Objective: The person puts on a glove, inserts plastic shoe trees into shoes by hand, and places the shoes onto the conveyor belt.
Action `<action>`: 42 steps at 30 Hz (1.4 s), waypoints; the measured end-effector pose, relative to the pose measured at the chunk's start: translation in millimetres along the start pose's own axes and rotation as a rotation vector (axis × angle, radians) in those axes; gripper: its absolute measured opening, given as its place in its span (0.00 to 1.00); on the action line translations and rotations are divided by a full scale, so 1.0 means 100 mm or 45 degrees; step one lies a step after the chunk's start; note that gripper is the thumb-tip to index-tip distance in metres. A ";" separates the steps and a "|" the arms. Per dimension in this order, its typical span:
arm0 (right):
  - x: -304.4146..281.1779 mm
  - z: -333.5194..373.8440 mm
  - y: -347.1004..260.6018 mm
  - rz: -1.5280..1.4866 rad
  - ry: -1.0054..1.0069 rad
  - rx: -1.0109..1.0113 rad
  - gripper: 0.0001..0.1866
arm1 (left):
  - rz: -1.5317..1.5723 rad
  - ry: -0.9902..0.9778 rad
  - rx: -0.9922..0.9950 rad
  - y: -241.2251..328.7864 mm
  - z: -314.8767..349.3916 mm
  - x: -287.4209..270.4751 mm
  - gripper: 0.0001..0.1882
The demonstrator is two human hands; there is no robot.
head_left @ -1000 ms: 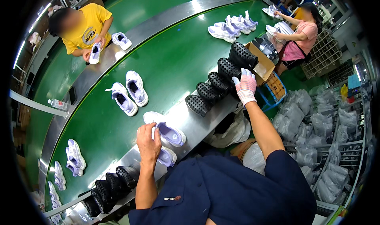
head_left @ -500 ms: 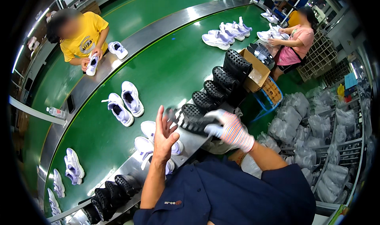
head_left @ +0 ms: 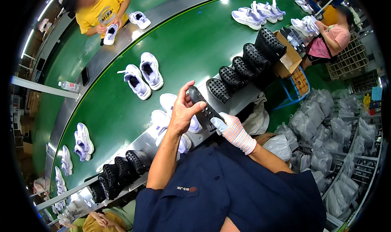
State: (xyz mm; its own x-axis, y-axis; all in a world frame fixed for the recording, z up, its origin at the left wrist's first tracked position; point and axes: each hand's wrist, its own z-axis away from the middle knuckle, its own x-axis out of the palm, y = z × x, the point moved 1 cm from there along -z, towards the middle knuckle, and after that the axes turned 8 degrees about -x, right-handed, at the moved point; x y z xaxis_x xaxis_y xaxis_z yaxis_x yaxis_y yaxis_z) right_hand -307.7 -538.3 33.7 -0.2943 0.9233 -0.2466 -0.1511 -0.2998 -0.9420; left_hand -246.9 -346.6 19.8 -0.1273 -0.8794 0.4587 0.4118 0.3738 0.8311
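Observation:
A black perforated shoe form (head_left: 205, 111) is held between my two hands, tilted, in front of my chest. My bare left hand (head_left: 183, 111) grips its far end, with the thumb across it and the fingers along its left side. My right hand (head_left: 233, 133), in a striped knit glove, is closed round the near end. Just beyond stands a row of similar black forms (head_left: 232, 78) on the metal ledge. White and lilac sneakers (head_left: 161, 118) lie close behind my left forearm, partly hidden by it.
More black forms (head_left: 116, 171) line the ledge at lower left. Sneaker pairs (head_left: 142, 76) stand on the green conveyor belt (head_left: 179, 48). A cardboard box (head_left: 288, 58) is at the ledge's far end. Bagged items (head_left: 313, 113) fill racks at right. Co-workers handle sneakers across the belt and at far right.
My left hand has gone from spread fingers to gripping the shoe form. The form, blurred before, is now steadier and more upright. The whole view has shifted.

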 end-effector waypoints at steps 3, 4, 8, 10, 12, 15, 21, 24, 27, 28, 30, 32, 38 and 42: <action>0.06 0.06 0.01 -0.067 -0.088 0.028 0.21 | 0.016 -0.056 -0.016 -0.10 0.03 -0.14 0.45; 0.06 0.08 -0.01 -0.084 -0.165 0.036 0.21 | 0.017 -0.047 -0.016 -0.14 0.04 -0.17 0.45; 0.11 0.09 0.07 0.113 -0.083 -0.122 0.24 | 0.213 -0.071 -0.039 -0.24 0.09 -0.18 0.43; 0.18 0.11 0.11 0.110 -0.046 -0.036 0.24 | 0.161 -0.037 -0.032 -0.24 0.10 -0.18 0.43; 0.24 0.10 0.17 0.312 0.189 -0.221 0.25 | 0.073 -0.049 -0.060 -0.15 0.13 -0.17 0.46; 0.14 0.13 0.17 0.447 0.145 -0.170 0.23 | -0.807 0.178 0.067 -0.06 0.17 -0.24 0.47; 0.07 -0.02 0.21 0.958 -0.191 0.092 0.26 | -1.821 0.728 0.183 -0.18 0.07 -0.78 0.40; 0.24 -0.26 0.10 1.182 -0.474 0.160 0.25 | -1.857 0.490 -0.096 -0.48 -0.18 -1.08 0.32; 0.41 -0.49 0.06 1.292 -0.596 0.139 0.18 | -1.676 0.431 0.072 -0.57 -0.32 -1.06 0.15; 0.48 -0.56 0.08 1.318 -0.538 0.121 0.16 | -1.674 0.428 0.066 -0.58 -0.36 -1.03 0.15; 0.66 -0.75 0.25 1.395 -0.500 0.086 0.24 | -1.628 0.267 0.076 -0.57 -0.43 -0.95 0.14; 0.81 -0.86 0.45 1.437 -0.535 0.009 0.18 | -1.571 0.166 0.124 -0.65 -0.47 -0.83 0.14; 1.11 -0.76 0.84 1.388 -0.270 -0.034 0.15 | -1.386 0.316 0.062 -0.80 -0.59 -1.05 0.14; 1.20 -0.69 0.88 1.493 -0.219 -0.042 0.17 | -1.453 0.258 0.117 -0.84 -0.65 -1.13 0.14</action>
State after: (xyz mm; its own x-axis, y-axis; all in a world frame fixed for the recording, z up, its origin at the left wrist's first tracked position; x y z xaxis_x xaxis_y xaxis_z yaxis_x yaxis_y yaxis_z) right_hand -291.5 -437.4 -93.9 -0.3604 0.0436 -0.9318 0.3191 -0.9329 -0.1671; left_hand -208.9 -298.0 -122.4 -0.2322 -0.7467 -0.6233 0.0825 -0.6536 0.7523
